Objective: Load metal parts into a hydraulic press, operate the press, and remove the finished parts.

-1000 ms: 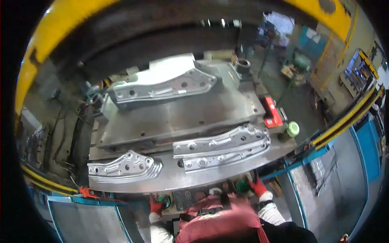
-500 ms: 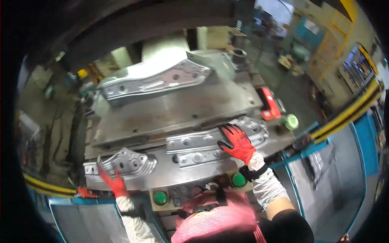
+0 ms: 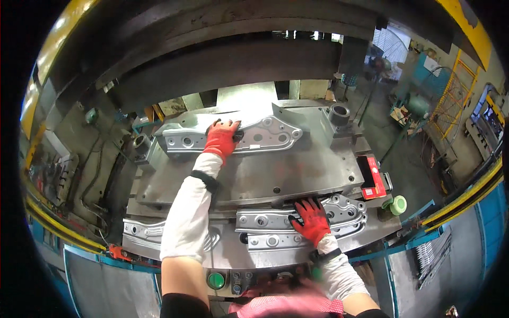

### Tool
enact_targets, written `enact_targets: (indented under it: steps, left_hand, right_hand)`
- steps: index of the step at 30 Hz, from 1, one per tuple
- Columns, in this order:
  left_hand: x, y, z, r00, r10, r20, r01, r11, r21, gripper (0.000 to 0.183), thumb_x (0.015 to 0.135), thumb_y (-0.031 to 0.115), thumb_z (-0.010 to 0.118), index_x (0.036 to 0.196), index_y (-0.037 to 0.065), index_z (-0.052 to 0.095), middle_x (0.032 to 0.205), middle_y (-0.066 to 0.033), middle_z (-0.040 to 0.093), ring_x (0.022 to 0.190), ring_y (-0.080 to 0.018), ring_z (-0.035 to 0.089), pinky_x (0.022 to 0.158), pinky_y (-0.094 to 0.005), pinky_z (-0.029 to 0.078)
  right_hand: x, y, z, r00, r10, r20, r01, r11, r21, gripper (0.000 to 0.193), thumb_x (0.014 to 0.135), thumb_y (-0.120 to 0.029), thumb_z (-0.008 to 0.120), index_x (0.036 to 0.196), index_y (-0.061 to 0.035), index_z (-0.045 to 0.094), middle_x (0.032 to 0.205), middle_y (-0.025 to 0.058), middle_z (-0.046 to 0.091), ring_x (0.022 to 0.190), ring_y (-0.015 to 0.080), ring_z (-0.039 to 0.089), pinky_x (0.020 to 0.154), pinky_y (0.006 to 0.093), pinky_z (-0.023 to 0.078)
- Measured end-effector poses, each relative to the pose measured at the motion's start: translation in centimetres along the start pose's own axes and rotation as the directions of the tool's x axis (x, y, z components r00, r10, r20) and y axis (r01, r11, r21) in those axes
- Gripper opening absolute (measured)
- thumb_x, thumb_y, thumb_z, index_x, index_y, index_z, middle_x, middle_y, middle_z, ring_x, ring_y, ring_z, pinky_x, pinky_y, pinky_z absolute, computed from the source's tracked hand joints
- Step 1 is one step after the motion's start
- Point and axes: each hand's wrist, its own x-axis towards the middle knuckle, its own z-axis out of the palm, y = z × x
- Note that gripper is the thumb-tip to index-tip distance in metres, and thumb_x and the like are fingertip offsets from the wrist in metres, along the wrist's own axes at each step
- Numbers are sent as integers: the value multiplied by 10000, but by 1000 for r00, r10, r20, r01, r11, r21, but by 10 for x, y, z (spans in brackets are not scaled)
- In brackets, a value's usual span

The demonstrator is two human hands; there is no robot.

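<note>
My left hand (image 3: 222, 139), in a red glove with black fingertips, is at the far stamped metal part (image 3: 270, 135). Its fingers curl over the part's far edge, hiding a stretch of its middle. This long grey part has several holes and a wide, rounded right end, and lies along the back of the flat steel die block (image 3: 260, 172). Nearer to me, my right hand (image 3: 312, 218), gloved alike, rests with fingers spread on similar metal parts (image 3: 273, 241) along the front ledge. More such parts (image 3: 139, 229) lie at the ledge's left, partly behind my left forearm.
Round steel posts (image 3: 339, 111) stand at the block's far corners. A red box (image 3: 374, 177) and a pale green round container (image 3: 396, 205) sit at the right. Green push buttons (image 3: 216, 280) are on the near panel. A dark press beam (image 3: 228, 63) spans overhead.
My left hand has gone from the parts at the near left up to the far part on the block. My right hand stays on the near right parts. The view has shifted.
</note>
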Motion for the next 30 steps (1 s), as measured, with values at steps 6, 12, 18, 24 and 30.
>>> enact_targets:
  steps: [6,12,18,24,30]
  left_hand:
    - [16,-4,-28,986,112,127,-122,989,78,396,669,277,707,1044,195,614,905,-66,599,889,-288,575,807,-421,443]
    - [-90,-39,-101,966,248,-68,-252,965,-67,445,636,107,717,1072,119,628,937,-86,603,906,-311,563,788,-410,443]
    - [-215,-144,-110,957,66,284,-23,988,-152,347,704,147,706,1037,85,631,977,-118,641,925,-327,589,801,-398,462]
    - [-321,-200,-73,811,-247,530,142,963,230,361,771,248,651,1130,208,626,1025,-93,624,1072,-277,544,953,-422,371]
    - [-349,-155,-16,740,-406,537,376,911,171,630,737,118,649,1325,245,460,1310,-43,510,1236,-252,453,1086,-401,281]
  right_hand:
    - [4,2,0,995,-21,-96,27,998,55,589,793,-452,567,1228,-58,529,1209,166,525,1189,349,435,1060,494,271]
    - [-2,7,12,995,-10,-102,29,983,180,592,765,-387,629,1250,-64,523,1252,188,515,1198,369,446,1049,473,305]
    - [-2,6,10,997,-23,-70,27,998,64,605,745,-336,649,1274,-85,501,1271,176,499,1209,377,421,1050,496,287]
    - [0,-1,9,993,-56,-102,60,997,41,570,771,-331,637,1268,-84,506,1264,161,507,1220,367,412,1085,484,255]
    - [0,1,8,996,-35,-82,39,999,37,560,789,-343,622,1270,-80,504,1265,163,510,1221,360,418,1092,480,245]
